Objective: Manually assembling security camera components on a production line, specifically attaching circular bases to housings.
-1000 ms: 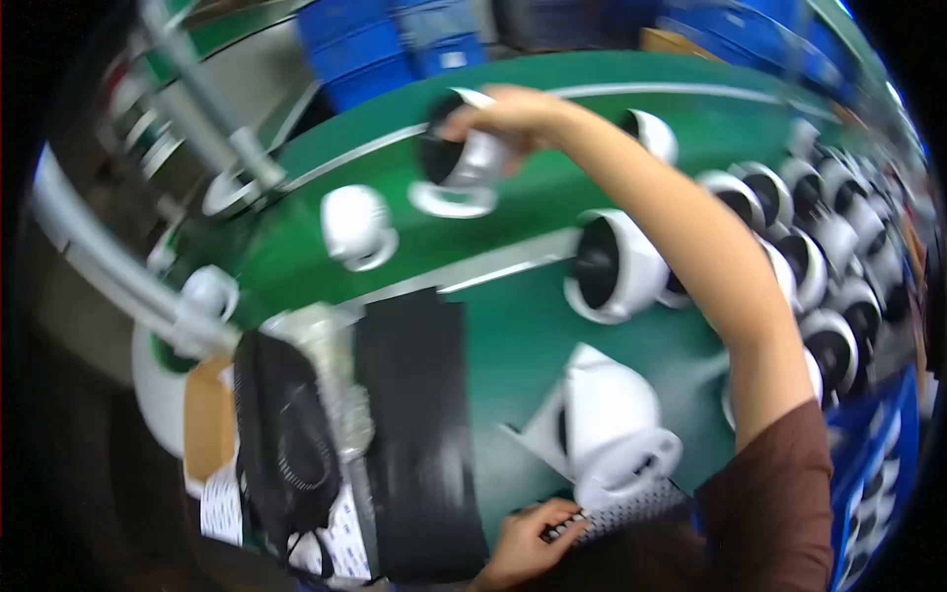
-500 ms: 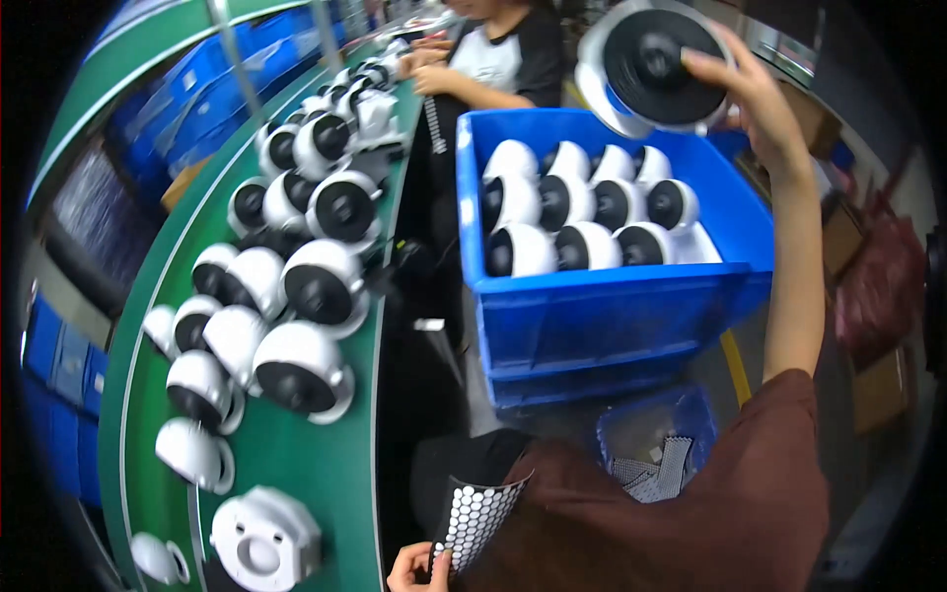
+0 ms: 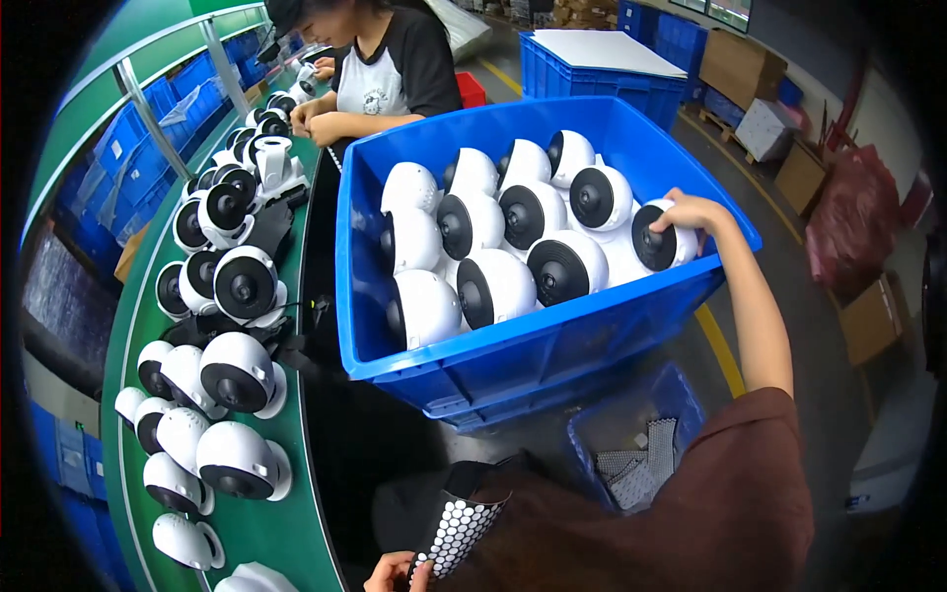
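Observation:
At the right end of the blue bin (image 3: 592, 333), my right hand (image 3: 694, 214) grips a white dome camera (image 3: 657, 243) with a black ribbed face. Its fingers lie over the top and face of the camera; its underside is hidden. Several more white cameras (image 3: 534, 213) stand in rows inside the bin, on a white layer. Low in the view, my left hand (image 3: 395, 572) pinches a curved dark sheet with white round stickers (image 3: 464, 528) between thumb and fingers, close to my body.
A green conveyor belt (image 3: 271, 533) with several cameras (image 3: 237, 375) runs along my left. Farther up it, a person (image 3: 380, 74) works with both hands. A small blue bin of dotted sheets (image 3: 582, 434) stands below; a covered blue crate (image 3: 602, 64) stands behind.
My right hand has lowered the camera from above the bin into its right end. The view has swung to the right. My left hand still holds the sticker sheet.

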`<state>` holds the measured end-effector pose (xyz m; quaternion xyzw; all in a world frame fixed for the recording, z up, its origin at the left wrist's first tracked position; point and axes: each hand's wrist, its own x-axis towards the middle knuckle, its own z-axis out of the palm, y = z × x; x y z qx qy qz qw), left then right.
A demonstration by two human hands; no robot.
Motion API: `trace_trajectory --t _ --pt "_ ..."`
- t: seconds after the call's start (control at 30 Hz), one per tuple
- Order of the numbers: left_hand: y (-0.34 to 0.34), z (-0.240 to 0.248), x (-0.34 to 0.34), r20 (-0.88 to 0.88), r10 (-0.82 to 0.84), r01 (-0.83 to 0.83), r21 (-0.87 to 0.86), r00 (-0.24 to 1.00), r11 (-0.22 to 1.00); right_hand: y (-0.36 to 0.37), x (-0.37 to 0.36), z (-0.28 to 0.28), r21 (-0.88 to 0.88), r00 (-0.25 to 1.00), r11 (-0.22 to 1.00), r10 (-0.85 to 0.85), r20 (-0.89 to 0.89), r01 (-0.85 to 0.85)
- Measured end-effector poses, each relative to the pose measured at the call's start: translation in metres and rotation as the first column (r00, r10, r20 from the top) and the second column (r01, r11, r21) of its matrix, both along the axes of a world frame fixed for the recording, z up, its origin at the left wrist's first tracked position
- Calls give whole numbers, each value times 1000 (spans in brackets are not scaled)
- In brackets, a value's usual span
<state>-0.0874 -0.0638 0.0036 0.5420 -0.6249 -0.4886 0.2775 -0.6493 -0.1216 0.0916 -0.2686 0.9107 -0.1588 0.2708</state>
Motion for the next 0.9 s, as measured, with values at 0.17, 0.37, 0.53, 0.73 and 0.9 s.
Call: trace_trajectory --t 0.17,0.37,0.53,0.73,0.9 --pt "9 -4 -1 -110 11 -15 -38 994 999 11 -8 -12 -30 948 994 107 299 -102" --pt "21 -7 29 -129 176 -186 -70 976 980 -60 71 39 597 690 635 701 -178 -491" --pt "37 -3 45 -136 190 -212 -174 972 962 -129 258 140 -120 471 482 722 -508 -868" --pt "74 2 92 -166 597 -616 -99 784 781 -147 649 127 -458 -233 -509 814 -533 -729" --pt "91 -6 103 -162 748 -761 -31 643 648 -124 893 46 -406 -327 -328 942 -73 -853"
